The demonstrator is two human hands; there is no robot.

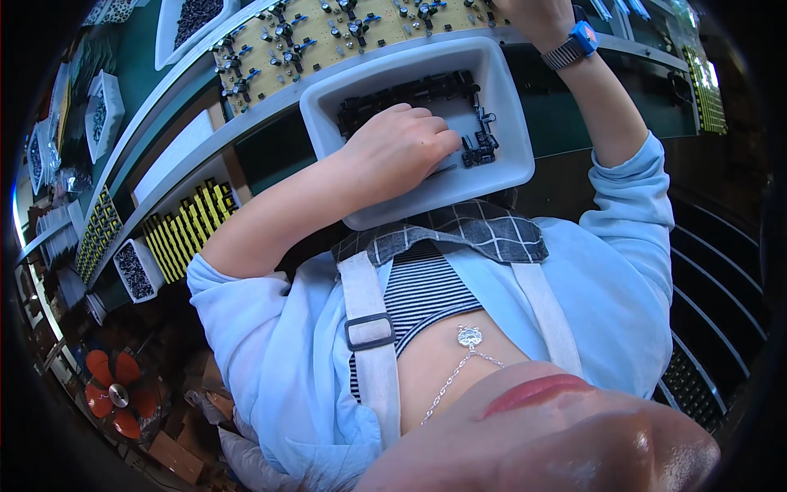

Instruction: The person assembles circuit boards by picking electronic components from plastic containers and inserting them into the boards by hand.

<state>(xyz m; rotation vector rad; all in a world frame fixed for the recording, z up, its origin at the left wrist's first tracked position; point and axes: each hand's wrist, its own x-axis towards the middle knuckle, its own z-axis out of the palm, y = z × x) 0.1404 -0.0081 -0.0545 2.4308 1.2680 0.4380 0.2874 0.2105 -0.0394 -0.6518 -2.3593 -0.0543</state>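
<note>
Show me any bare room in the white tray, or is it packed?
White tray: bare floor on its right side, between the black parts and the right wall, and along the near wall below the left hand. Crowded: the far strip of parts and the cluster by the fingers. Yellow board is studded throughout; right hand over it.

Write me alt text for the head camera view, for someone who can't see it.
Seen from above, a person's left hand reaches into a white tray of small black components, while the right hand, a blue watch on its wrist, rests on a yellow circuit board studded with black parts. More white trays of parts sit along the bench at left.
</note>
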